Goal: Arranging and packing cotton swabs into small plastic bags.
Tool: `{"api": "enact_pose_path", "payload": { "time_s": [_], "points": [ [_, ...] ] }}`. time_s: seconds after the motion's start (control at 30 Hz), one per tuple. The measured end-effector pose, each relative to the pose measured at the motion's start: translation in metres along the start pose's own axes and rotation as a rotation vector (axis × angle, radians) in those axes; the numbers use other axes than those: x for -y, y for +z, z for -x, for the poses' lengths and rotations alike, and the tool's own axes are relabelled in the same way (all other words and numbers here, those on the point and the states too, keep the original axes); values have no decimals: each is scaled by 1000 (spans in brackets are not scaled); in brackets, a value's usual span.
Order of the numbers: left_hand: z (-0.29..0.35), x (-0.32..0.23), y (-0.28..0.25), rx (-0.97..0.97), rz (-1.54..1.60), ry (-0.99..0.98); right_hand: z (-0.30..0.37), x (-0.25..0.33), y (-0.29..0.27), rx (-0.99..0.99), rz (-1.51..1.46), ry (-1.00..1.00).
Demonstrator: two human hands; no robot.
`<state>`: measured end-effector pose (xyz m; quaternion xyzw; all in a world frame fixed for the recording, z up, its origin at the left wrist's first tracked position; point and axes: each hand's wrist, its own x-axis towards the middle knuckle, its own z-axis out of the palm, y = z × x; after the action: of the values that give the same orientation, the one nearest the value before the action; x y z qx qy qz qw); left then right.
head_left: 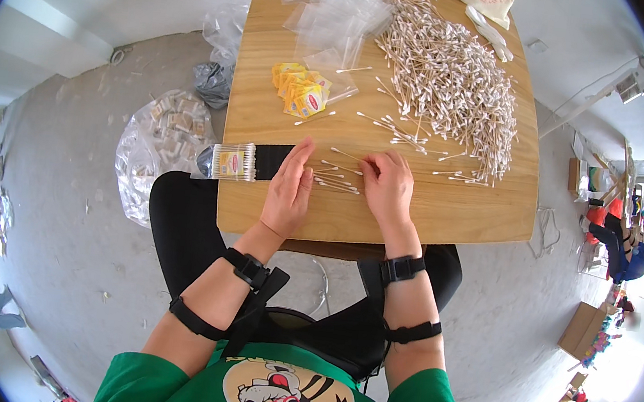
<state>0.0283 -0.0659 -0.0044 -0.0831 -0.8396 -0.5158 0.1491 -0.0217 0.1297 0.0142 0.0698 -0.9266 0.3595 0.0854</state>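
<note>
My left hand (290,190) rests on edge on the wooden table, fingers straight and close together, palm toward a small row of loose cotton swabs (334,187). Facing it, my right hand (389,186) pinches the end of a cotton swab (346,154) that points left. To the left of my left hand, a filled pack of cotton swabs (232,162) with a yellow card sits at the table's edge beside a black strip (270,161). Several more swabs (400,133) lie scattered beyond my right hand, in front of a large swab heap (452,81).
Yellow cards (301,89) are stacked toward the table's left side, with clear plastic bags (338,10) behind them. White gloves (490,34) lie by the far right edge. Left of the table, a large clear bag (166,157) holds filled packs. Other people (631,249) are far off at right.
</note>
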Motion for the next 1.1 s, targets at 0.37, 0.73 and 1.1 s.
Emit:
{"api": "enact_pose_path", "payload": {
  "time_s": [0.37, 0.73, 1.1],
  "points": [
    [3, 7, 8, -30, 101, -98, -58, 29, 32, 109, 48, -185],
    [2, 3, 2, -94, -189, 79, -31, 3, 7, 248, 132, -171],
    [2, 3, -1, -52, -261, 89, 1, 4, -4, 146, -5, -153]
  ]
}}
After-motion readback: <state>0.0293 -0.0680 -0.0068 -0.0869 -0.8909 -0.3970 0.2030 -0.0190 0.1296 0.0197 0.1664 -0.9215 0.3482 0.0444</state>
